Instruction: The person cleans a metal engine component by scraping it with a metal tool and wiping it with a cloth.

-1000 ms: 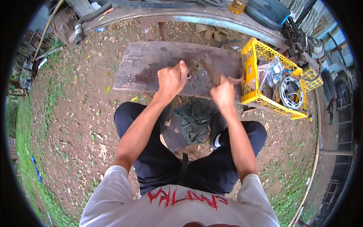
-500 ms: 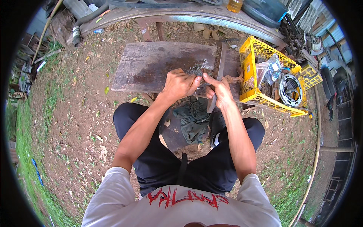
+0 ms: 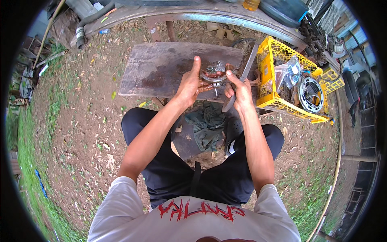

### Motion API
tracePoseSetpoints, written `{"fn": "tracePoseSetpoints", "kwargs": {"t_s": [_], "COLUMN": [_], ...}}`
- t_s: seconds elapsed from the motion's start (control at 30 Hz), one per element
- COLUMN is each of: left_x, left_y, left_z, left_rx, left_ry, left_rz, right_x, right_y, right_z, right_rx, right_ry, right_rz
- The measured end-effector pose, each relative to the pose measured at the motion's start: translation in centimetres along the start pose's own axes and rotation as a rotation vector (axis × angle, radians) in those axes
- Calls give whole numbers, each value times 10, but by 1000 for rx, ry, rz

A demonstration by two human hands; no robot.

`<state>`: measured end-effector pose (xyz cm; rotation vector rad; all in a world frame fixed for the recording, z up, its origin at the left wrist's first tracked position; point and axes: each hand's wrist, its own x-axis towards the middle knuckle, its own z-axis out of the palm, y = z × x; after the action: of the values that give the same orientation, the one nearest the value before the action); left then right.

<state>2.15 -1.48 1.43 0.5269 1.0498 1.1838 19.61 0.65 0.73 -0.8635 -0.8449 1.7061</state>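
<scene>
**Now both hands are closing on the rusty part over the board**

Now the person is sitting low on bare dirt, holding a rusty curved metal part (image 3: 213, 75) up in front of the body, just above the near edge of the worn wooden board (image 3: 161, 68). A second ago the hands were spread apart and pressing down on the board; since then they have been coming together and lifting, so the part is no longer lying on the wood but is being carried between the two hands.

The left hand (image 3: 191, 84) is gripping the part's left side, thumb pointing up. The right hand (image 3: 240, 90) is wrapping around the handle of a wire brush (image 3: 244, 72) while its fingertips are steadying the part's right side; the bristle head is pointing away, toward the far right.

To the right, a yellow plastic crate (image 3: 274, 99) is holding a metal ring and bagged parts. A dark green rag (image 3: 207, 125) is lying on the ground between the person's knees, near the board.
</scene>
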Motion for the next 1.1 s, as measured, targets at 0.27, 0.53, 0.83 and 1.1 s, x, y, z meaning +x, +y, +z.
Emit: {"fn": "tracePoseSetpoints", "kwargs": {"t_s": [0.27,0.53,0.83,1.1], "left_x": [0,18,11,15], "left_y": [-4,0,15,16], "left_z": [-5,-36,-13,-18], "left_rx": [-162,-219,-217,-291], "left_ry": [117,118,261,263], "left_rz": [32,117,151,231], "right_x": [1,-12,-3,-10], "right_y": [-3,17,21,18], "right_z": [11,19,28,25], "right_rx": [-635,-1481,-1521,-1519], "right_ry": [221,184,214,265], "right_rz": [-156,-286,-193,-289]}}
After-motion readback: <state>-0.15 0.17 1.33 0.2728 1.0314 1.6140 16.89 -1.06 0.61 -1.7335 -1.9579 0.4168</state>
